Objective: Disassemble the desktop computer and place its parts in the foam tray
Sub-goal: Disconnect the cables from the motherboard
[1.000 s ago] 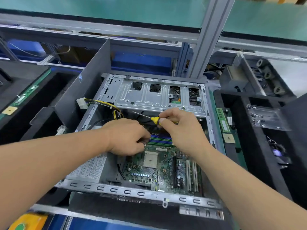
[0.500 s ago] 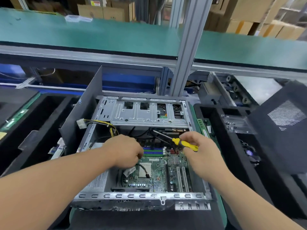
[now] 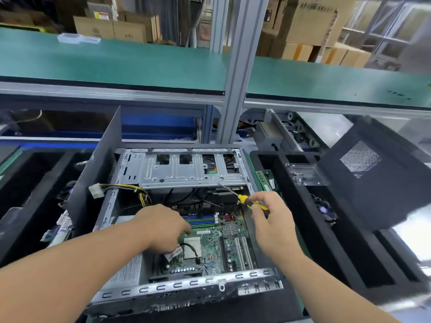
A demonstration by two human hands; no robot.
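Since a moment ago the right hand (image 3: 274,226) has drawn back toward the case's right wall, its fingers pinching the yellow-handled screwdriver (image 3: 250,201) with the shaft slanting up-left to the silver drive cage (image 3: 186,173). Meanwhile the left hand (image 3: 163,226) stays low over the green motherboard (image 3: 217,245), fingers curled downward near the CPU socket; whether they hold anything I cannot tell. Lying open on its side between two trays, the desktop computer case (image 3: 177,287) still holds the motherboard, the drive cage at its far end, and a yellow-and-black cable bundle (image 3: 140,194) with a white plug hanging over the left wall. To the right, the black foam tray (image 3: 349,241) carries a green memory stick (image 3: 262,177) in its near-left slot, a small metal bracket (image 3: 305,174), and a dark mesh side panel (image 3: 373,173) leaning across it. Another foam tray (image 3: 28,183) sits on the left.
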